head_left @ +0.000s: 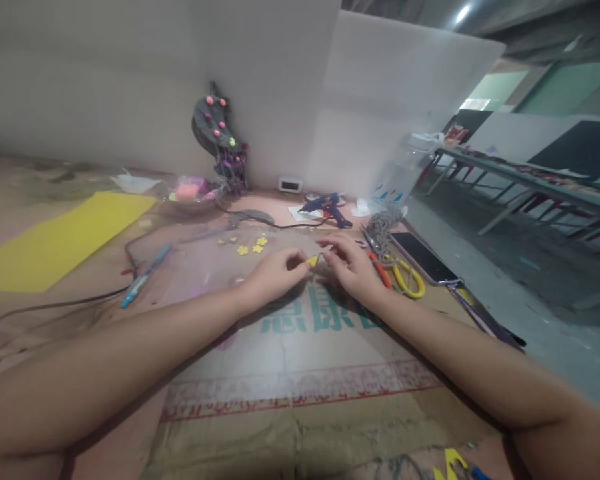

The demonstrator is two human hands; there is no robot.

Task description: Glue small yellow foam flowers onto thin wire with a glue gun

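My left hand [280, 275] is closed in a pinch on a small yellow piece [313, 261] above the cardboard. Facing it from the right, my right hand [351, 268] has its thumb and fingertips around a thin grey strand [319, 257] beside the yellow piece. The fingers partly cover both, so the exact shape of the piece is hidden. Several little yellow flower cut-outs [257, 249] lie just beyond my left hand. To the right of my right hand are yellow-handled scissors [411, 279], an orange-handled tool [380, 270] and tangled grey yarn [384, 230].
A dark blue glue gun [330, 208] stands at the back, its cord crossing leftward. Yellow sheet [65, 243] and blue pen [147, 275] lie left. A grey crescent with coloured balls [213, 123] leans on the panel. Phone [424, 258] and clear bottle [405, 170] stand right.
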